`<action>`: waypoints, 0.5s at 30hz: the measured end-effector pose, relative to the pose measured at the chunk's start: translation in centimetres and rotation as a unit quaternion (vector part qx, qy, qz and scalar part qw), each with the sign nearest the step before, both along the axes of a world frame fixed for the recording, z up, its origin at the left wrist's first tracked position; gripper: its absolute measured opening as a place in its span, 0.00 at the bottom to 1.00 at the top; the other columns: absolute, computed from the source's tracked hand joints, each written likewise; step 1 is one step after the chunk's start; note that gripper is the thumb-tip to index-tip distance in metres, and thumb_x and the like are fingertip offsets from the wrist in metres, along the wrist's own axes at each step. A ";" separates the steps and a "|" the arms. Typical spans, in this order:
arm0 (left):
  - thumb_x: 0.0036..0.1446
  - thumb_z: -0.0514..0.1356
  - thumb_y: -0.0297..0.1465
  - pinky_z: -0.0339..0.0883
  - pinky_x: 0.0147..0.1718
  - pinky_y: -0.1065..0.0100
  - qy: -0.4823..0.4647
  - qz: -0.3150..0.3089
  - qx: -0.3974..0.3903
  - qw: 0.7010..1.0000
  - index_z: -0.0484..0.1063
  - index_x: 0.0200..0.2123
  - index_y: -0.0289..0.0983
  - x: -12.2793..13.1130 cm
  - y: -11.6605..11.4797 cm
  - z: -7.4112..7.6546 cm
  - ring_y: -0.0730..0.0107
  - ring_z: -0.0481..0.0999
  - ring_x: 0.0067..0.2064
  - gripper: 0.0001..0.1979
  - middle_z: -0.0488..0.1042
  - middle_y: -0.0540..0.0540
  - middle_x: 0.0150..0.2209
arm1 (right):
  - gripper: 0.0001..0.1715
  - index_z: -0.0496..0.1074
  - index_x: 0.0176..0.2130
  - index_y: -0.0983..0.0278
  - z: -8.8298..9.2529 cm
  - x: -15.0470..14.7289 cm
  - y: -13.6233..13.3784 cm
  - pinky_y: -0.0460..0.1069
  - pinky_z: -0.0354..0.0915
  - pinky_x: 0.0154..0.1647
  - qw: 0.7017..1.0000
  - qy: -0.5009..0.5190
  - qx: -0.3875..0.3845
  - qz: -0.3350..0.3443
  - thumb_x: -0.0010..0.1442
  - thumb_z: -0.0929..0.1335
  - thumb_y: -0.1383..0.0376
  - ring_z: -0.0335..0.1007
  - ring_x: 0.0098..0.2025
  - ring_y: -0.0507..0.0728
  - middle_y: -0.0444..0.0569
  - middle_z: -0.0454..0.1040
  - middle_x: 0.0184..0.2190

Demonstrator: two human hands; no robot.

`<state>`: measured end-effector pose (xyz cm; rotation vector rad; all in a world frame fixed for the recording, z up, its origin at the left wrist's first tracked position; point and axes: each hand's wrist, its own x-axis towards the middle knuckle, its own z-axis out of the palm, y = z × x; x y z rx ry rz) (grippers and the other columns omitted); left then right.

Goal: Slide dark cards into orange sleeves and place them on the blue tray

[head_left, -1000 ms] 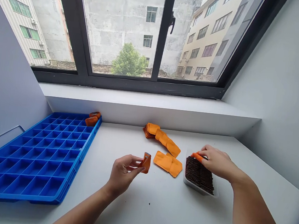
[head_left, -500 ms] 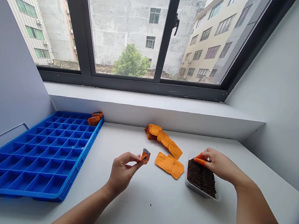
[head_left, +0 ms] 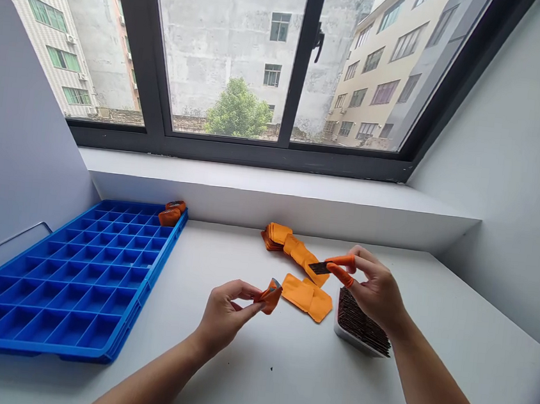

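Near the middle of the table, my left hand pinches a small orange pouch whose top gapes, showing a silvery lining. My right hand wears orange finger cots on thumb and finger. Between those fingertips is a thin dark brown flat piece, held in the air to the upper right of the pouch. Below my right hand stands a clear plastic tub, packed with a row of similar dark thin pieces. Flat orange pouches lie between the two hands.
A blue compartment tray lies on the left, with two filled orange pouches in its far right corner. Farther back is a stack of orange pouches. A window ledge bounds the table's back. Small dark crumbs dot the tabletop.
My right hand has risen from the tub and moved left, bringing out a thin dark piece. My left hand has shifted slightly right with the pouch, which is now turned toward the right hand.
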<state>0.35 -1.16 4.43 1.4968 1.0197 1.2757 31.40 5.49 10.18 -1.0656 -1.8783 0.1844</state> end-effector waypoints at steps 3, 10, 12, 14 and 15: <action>0.62 0.73 0.40 0.80 0.36 0.64 0.010 0.006 -0.005 1.000 0.84 0.40 0.40 -0.1 0.0 -0.2 0.53 0.87 0.47 0.10 0.87 0.43 0.39 | 0.12 0.83 0.39 0.55 -0.7 -3.1 -0.9 0.52 0.64 0.33 0.997 0.031 -0.003 0.070 0.69 0.75 0.52 0.64 0.32 0.56 0.44 0.65 0.31; 0.58 0.76 0.39 0.74 0.30 0.68 -0.024 -0.024 -0.026 0.999 0.79 0.33 0.38 -0.1 -0.1 -0.4 0.53 0.87 0.43 0.13 0.85 0.43 0.37 | 0.12 0.81 0.39 0.57 -2.8 -6.2 -1.7 0.52 0.62 0.36 0.983 0.123 -0.053 0.127 0.72 0.72 0.54 0.62 0.33 0.56 0.44 0.65 0.31; 0.57 0.77 0.38 0.74 0.30 0.68 -0.052 -0.036 -0.039 0.997 0.77 0.31 0.37 0.0 -0.1 -0.6 0.51 0.88 0.46 0.15 0.83 0.44 0.36 | 0.14 0.81 0.39 0.57 -3.2 -6.5 -1.7 0.52 0.63 0.37 0.978 0.144 -0.062 0.137 0.73 0.72 0.52 0.63 0.34 0.56 0.45 0.66 0.32; 0.55 0.78 0.37 0.73 0.30 0.68 -0.074 -0.046 -0.042 0.995 0.76 0.30 0.37 0.0 0.0 -0.7 0.48 0.87 0.48 0.16 0.82 0.44 0.35 | 0.14 0.80 0.39 0.57 -3.4 -6.9 -1.9 0.53 0.63 0.38 0.975 0.163 -0.061 0.141 0.73 0.71 0.52 0.64 0.34 0.56 0.45 0.67 0.32; 0.55 0.78 0.37 0.72 0.29 0.69 -0.079 -0.049 -0.039 0.995 0.76 0.29 0.37 0.0 0.0 -0.8 0.47 0.87 0.49 0.16 0.81 0.44 0.35 | 0.14 0.80 0.39 0.57 -3.5 -7.1 -2.0 0.53 0.63 0.38 0.973 0.173 -0.056 0.139 0.73 0.71 0.52 0.64 0.34 0.57 0.45 0.67 0.32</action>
